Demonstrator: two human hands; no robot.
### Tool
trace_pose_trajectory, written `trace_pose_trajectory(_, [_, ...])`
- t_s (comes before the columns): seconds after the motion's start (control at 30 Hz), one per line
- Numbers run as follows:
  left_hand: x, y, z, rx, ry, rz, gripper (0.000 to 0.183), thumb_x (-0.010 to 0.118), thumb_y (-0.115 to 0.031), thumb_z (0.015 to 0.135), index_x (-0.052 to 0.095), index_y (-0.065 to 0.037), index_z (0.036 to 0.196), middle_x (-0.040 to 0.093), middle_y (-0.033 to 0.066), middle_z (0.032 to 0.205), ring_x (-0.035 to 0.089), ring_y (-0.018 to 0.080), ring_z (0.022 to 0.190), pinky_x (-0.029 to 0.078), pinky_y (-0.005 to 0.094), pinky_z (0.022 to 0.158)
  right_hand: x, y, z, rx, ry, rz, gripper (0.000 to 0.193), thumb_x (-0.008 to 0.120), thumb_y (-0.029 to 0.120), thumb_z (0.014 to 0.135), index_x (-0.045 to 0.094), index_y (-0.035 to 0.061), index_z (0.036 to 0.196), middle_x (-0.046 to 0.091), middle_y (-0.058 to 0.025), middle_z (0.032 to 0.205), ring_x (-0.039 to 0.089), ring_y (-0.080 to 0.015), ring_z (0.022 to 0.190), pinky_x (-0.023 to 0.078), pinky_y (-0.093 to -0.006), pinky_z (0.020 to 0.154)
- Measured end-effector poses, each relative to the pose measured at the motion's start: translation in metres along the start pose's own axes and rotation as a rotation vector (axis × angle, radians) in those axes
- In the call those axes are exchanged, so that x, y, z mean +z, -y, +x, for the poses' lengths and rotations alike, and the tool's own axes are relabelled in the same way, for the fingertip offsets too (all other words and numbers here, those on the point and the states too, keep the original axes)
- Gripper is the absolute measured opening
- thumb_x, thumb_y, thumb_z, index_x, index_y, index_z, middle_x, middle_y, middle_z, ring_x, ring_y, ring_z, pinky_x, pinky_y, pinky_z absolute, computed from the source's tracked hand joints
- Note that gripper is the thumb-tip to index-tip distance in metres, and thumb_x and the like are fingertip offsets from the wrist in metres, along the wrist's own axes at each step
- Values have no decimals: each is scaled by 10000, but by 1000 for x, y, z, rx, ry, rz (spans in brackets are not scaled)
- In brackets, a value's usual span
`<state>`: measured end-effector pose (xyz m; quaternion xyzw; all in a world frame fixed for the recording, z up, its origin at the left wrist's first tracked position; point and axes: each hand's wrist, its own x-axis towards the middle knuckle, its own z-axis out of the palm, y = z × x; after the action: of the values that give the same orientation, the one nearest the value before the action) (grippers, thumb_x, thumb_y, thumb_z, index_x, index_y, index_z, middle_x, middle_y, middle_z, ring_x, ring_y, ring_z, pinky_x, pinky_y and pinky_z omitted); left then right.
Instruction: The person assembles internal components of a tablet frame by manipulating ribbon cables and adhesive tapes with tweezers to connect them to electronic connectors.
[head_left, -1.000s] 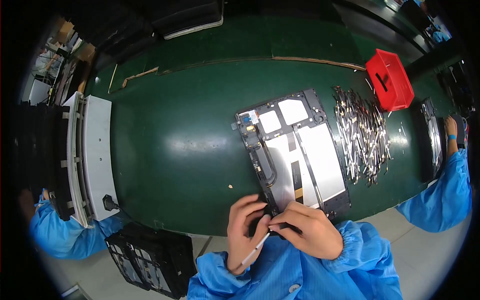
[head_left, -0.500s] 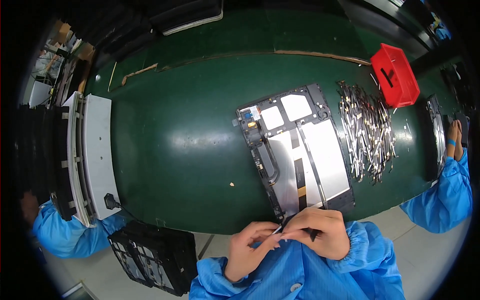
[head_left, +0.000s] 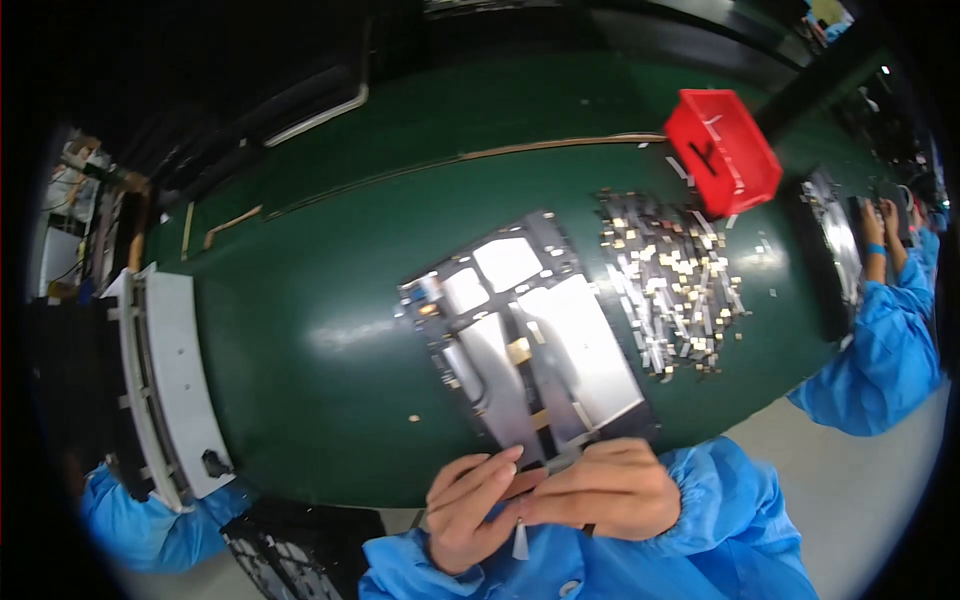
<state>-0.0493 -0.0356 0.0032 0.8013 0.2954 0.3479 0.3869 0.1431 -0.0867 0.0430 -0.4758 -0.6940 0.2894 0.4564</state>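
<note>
An opened tablet-like device [head_left: 585,345], with silver panels in a black frame, lies tilted on the green bench. At its near edge my two hands meet, fingertips almost touching. My left hand [head_left: 470,508] is closed in a pinch, its fingers bent toward the right one. My right hand [head_left: 605,490] is also closed, knuckles up, pinching a thin strip, mostly hidden by fingers. A small whitish tab [head_left: 520,542] hangs below the fingertips. To the right of the device lies a heap of thin black and silvery strips [head_left: 670,290], like flat cables.
A red bin [head_left: 725,150] stands behind the heap. White panels [head_left: 180,380] stand at the left, with a black plug [head_left: 214,464]. Black device frames [head_left: 285,560] are stacked low at the left. At far right, a co-worker's blue sleeve [head_left: 865,360] is near another dark device [head_left: 830,250].
The view has shifted and turned, so the device, heap and bin appear further left. My hands remain together at the device's near edge; a whitish tab now hangs below the fingertips.
</note>
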Motion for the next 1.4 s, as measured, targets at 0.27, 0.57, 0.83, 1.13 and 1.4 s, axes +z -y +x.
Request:
trace_pose_trajectory(0.27, [3,20,10,-107,-2,-215,237,730,-1,738,605,-18,939,718,77,848,675,208,947,458,398,931,-183,-76,28,311,-772,-777,178,643,65,855,683,20,1022,670,-64,892,546,-108,694,449,-233,652])
trace_pose_trajectory(0.57, [-9,36,39,-98,100,-162,95,740,-52,731,648,-64,752,683,92,1072,526,301,1212,289,473,1073,-95,-24,22,500,-342,-378,321,588,32,867,594,-10,1184,498,-100,1058,509,-153,801,440,-271,690])
trace_pose_trajectory(0.83, [-5,55,45,-84,73,-139,135,788,-112,672,683,-127,755,667,50,1124,496,294,1239,251,467,1083,21,-29,-4,270,-10,-211,251,669,-35,677,679,-12,927,585,-83,844,603,-234,721,508,-321,628])
trace_pose_trajectory(1.13, [-5,58,45,-92,46,-131,133,786,-109,673,683,-116,756,686,27,1035,540,262,1183,272,455,1064,33,-36,-12,40,74,-387,265,666,116,635,679,51,892,589,-28,892,567,-174,825,459,-308,691])
trace_pose_trajectory(1.4, [-3,57,47,-80,35,-106,111,784,-114,664,693,-118,728,689,24,1020,564,237,1138,275,443,1061,31,-35,-8,30,121,-418,275,661,90,618,683,56,889,595,-35,906,569,-187,828,477,-309,714])
